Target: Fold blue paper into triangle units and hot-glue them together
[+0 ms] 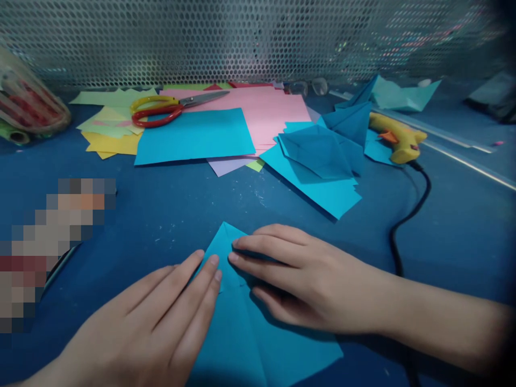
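I lay left hand (149,317) and right hand (314,274) straight-fingered, grasping nothing, on creased paper (244,328). Its tapered long axis points forward between them.

so it's a bright blue sheet of paper (237,320), partly folded, narrowing to a point at the far end, creased lengthwise, just lying on the dark blue tabletop (141,226)

It is a papercraft workbench (149,215): scissors (182,104) and coloured paper sheets (197,138) lie far left, a hot-glue gun (401,141) far right, before a perforated metal panel (226,43).
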Tool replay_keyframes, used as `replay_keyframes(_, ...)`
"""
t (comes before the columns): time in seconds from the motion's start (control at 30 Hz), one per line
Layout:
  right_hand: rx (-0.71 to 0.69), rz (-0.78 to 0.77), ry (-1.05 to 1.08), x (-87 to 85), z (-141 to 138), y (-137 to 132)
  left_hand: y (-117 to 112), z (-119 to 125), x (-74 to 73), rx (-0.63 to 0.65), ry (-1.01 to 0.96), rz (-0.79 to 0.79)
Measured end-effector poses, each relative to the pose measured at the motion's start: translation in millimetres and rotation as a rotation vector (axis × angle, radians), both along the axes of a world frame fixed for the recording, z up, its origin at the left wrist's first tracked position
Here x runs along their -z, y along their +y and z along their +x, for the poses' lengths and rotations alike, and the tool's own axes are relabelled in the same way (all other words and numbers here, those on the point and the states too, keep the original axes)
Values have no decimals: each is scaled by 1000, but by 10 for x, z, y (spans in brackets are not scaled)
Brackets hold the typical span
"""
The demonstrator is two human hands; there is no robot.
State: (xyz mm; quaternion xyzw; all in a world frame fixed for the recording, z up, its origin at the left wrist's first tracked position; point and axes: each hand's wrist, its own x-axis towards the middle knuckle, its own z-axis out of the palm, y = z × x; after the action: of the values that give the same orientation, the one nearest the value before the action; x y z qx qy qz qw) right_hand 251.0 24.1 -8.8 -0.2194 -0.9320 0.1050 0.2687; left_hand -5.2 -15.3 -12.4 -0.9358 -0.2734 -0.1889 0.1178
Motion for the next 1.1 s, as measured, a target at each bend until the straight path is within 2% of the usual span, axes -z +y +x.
replay_keyframes(0.1,-4,-9,-4,0,-2,-3,-30,-25,30,-31,-44,-24)
replay_keyframes(0.37,-3,37,-39,-7,-4,-5,-44,-73,123,-3,-40,-81)
replay_keyframes(0.67,-16,37,-82,-38,-20,2,-102,-5,84,-35,32,-94)
replay_keyframes(0.87,-26,19,-90,-18,-12,-13,-142,-22,112,-50,75,-62)
replay_keyframes(0.93,-36,-22,-110,-18,-6,-4,-153,-42,131,-43,87,-54)
replay_keyframes(1.1,-102,-236,-204,-37,-5,54,-142,-112,175,1,76,-57)
